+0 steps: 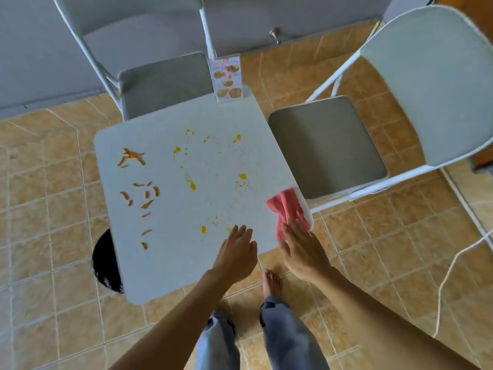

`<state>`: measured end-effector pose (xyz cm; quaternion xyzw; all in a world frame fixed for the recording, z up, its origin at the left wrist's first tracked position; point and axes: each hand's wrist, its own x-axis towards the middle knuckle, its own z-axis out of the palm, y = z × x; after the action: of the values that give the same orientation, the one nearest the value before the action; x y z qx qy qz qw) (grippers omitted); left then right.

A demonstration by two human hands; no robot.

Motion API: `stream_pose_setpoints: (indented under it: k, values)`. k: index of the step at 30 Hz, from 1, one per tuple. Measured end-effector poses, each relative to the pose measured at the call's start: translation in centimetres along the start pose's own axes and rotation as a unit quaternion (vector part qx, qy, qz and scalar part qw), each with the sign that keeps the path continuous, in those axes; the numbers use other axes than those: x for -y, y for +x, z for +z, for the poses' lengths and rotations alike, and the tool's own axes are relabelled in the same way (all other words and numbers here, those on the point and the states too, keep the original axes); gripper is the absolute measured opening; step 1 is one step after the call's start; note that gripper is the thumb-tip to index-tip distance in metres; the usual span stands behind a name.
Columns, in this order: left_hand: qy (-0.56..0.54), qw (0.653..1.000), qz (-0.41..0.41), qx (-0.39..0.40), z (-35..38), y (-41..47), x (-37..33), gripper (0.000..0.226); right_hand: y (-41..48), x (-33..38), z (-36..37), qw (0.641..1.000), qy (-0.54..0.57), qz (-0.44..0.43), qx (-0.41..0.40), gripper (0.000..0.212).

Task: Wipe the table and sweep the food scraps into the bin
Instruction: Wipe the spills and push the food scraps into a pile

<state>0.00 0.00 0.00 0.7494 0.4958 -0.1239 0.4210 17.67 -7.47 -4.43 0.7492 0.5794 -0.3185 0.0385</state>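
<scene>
The right hand (300, 247) lies flat with its fingers spread on the near end of the pink cloth (286, 206), pressing it rather than closing a grip on it; the cloth sits at the near right corner of the white desk (173, 260), partly over the edge. The left hand (236, 252) rests open and flat on the desk just beside it, holding nothing.

The orange scraps (138, 188) lie along the left side and the yellow smears (190, 182) across the middle; a careless sweep could scatter scraps onto the tiled floor (48, 209) and miss the bin (105, 263), which shows only as a dark curve under the desk's left edge. A dragged cloth would likely spread the wet smears; it could also knock the menu card (226, 78) off the far edge.

Most of the bin is hidden, so its opening cannot be judged; the print on the card is unreadable.
</scene>
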Motion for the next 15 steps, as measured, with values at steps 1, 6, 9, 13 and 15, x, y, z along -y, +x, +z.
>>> stream_pose_setpoints:
  k: [1,6,9,13,15]
  values:
    - [-0.003,1.000,-0.001,-0.011,0.7,1.1,-0.2,0.050,1.0,-1.2,0.7,1.000,-0.005,-0.015,-0.027,0.067]
    - [0.018,0.999,0.000,-0.041,3.9,6.5,-0.4,0.052,5.7,-4.8,2.8,0.993,-0.050,-0.068,-0.077,0.065]
    - [0.067,0.996,-0.025,-0.060,5.5,9.7,-0.2,0.063,8.3,-5.9,3.9,0.985,-0.100,-0.097,-0.103,0.064]
    - [0.107,0.987,-0.052,-0.106,7.6,12.3,-0.2,0.074,11.0,-6.3,4.4,0.979,-0.121,-0.100,-0.128,0.063]
    - [0.120,0.983,-0.073,-0.121,8.6,13.1,0.1,0.075,12.9,-6.3,4.5,0.975,-0.127,-0.102,-0.151,0.064]
